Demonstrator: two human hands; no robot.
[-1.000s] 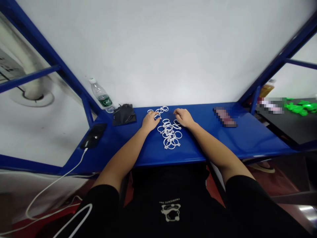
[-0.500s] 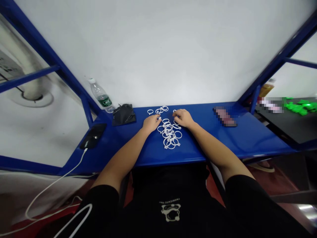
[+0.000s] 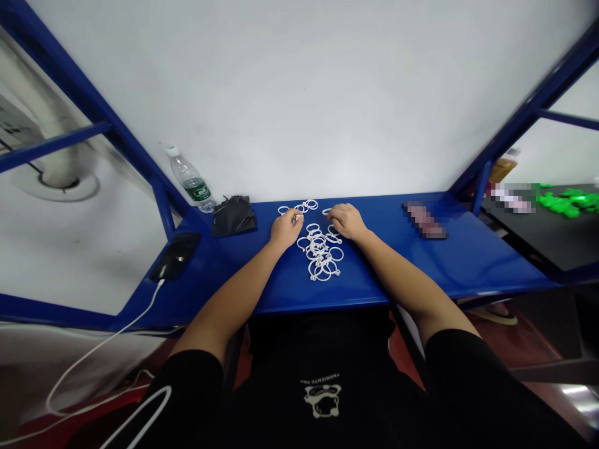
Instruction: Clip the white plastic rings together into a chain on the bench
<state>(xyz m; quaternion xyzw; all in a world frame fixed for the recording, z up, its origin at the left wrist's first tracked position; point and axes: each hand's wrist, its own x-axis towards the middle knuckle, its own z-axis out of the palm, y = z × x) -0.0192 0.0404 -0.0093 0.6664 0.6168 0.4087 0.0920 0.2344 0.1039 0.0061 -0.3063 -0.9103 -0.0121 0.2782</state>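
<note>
Head cam view, and from where I'm standing the white wall (image 3: pixel 304 112) beyond the fingers takes up most of it, top cut off. Nearer the body than the fingers is a black shirt (image 3: pixel 271 386), running out of frame, print too small to read. Under the fingers: a blue tabletop (image 3: pixel 468 255). Way out past the fingers of the left hand (image 3: pixel 284 231) there's a dark phone-like slab (image 3: pixel 182 249), then a black sheet or bag (image 3: pixel 233 216), can't say which, and a clear bottle (image 3: pixel 197 189). Well off from the fingers of the right hand (image 3: pixel 347 221), some pinkish thing (image 3: pixel 425 221) is pixelated, so no clue. Pile of white rings (image 3: pixel 318 246) sits between both sets of fingers, spilling toward the person, too tangled to count; right fingers cover part of it. Few loose rings (image 3: pixel 307 204) just beyond the left fingertips. Left thumb and fingers are pinching a small white piece (image 3: pixel 298 217), mostly hidden, probably a ring. Right fingers are curled; can't tell if they're gripping the single ring (image 3: pixel 324 212) at their tips.
</note>
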